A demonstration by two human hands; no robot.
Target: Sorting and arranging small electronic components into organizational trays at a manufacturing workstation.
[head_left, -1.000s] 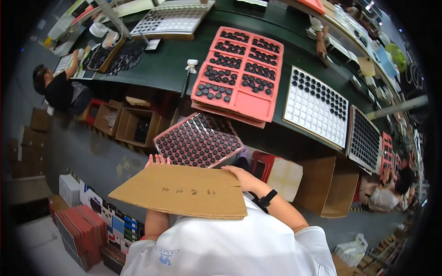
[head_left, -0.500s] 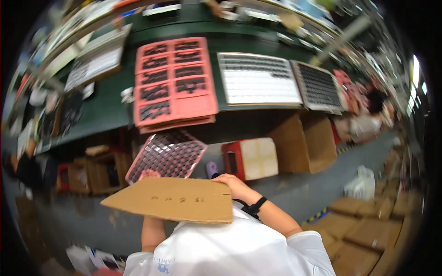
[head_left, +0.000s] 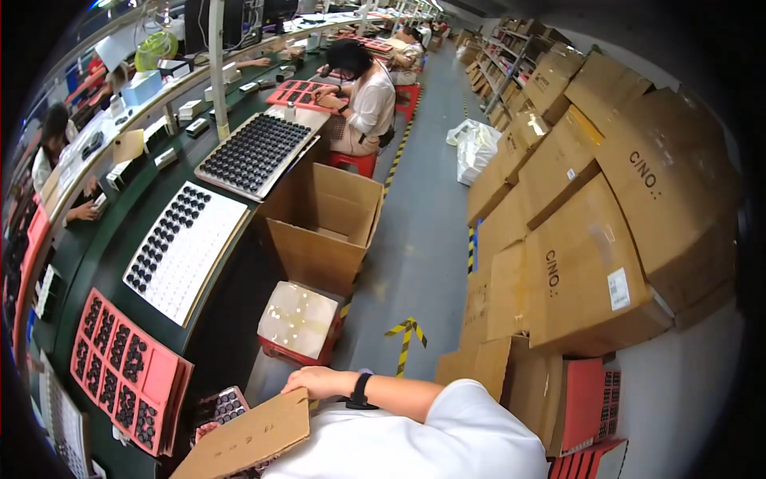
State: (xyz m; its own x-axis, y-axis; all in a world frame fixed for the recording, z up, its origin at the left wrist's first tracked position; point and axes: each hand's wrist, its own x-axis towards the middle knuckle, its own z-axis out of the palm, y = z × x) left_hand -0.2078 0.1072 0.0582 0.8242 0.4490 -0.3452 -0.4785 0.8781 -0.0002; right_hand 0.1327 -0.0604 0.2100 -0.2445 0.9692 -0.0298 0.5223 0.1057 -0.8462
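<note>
My right hand [head_left: 319,382], with a dark band on its wrist, grips the upper corner of a flat brown piece of cardboard [head_left: 251,435] in front of my body. Past the cardboard's far edge shows part of a clear pinkish tray [head_left: 227,405] with dark round pieces in its pockets. The cardboard covers most of this tray. My left hand [head_left: 207,431] is almost wholly hidden behind the cardboard; only a small pinkish bit shows beside the tray, and its grip cannot be made out.
To the left, a green bench [head_left: 100,247] carries pink trays [head_left: 159,371] and white trays [head_left: 187,247] of black parts. A stool [head_left: 297,321] and an open carton [head_left: 323,211] stand beside it. A co-worker [head_left: 371,100] sits farther along. Stacked cartons [head_left: 586,263] line the aisle's right side.
My view has swung to the right, from facing the bench to looking along the aisle. My right hand still holds the cardboard, which now sits lower left in view.
</note>
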